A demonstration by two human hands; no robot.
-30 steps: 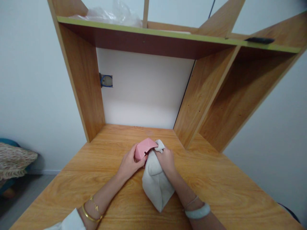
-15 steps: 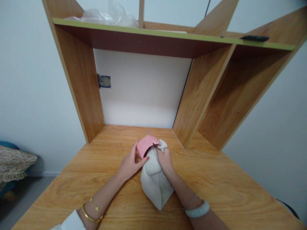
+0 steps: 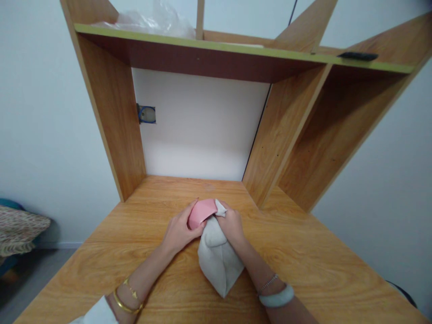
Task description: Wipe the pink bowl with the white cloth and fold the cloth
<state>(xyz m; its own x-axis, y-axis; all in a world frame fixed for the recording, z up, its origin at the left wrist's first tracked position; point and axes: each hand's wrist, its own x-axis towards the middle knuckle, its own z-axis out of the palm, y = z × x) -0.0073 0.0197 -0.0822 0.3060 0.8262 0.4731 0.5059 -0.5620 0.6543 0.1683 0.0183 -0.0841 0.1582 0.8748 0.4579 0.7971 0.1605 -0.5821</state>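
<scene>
Clasping left hand: fingers curled around the pink cup, which is held tipped low over the desk at lower centre of frame.
Right hand: closed on the grey-white cloth, its top end at the cup's mouth.
Cloth: the rest trails onto the desk between both wrists.
Cup: between the two hands.

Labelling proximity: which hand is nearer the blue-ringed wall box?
Left. The left hand, on the pink item, is below and slightly right of the wall box; the right hand, on the cloth, sits farther right.
</scene>
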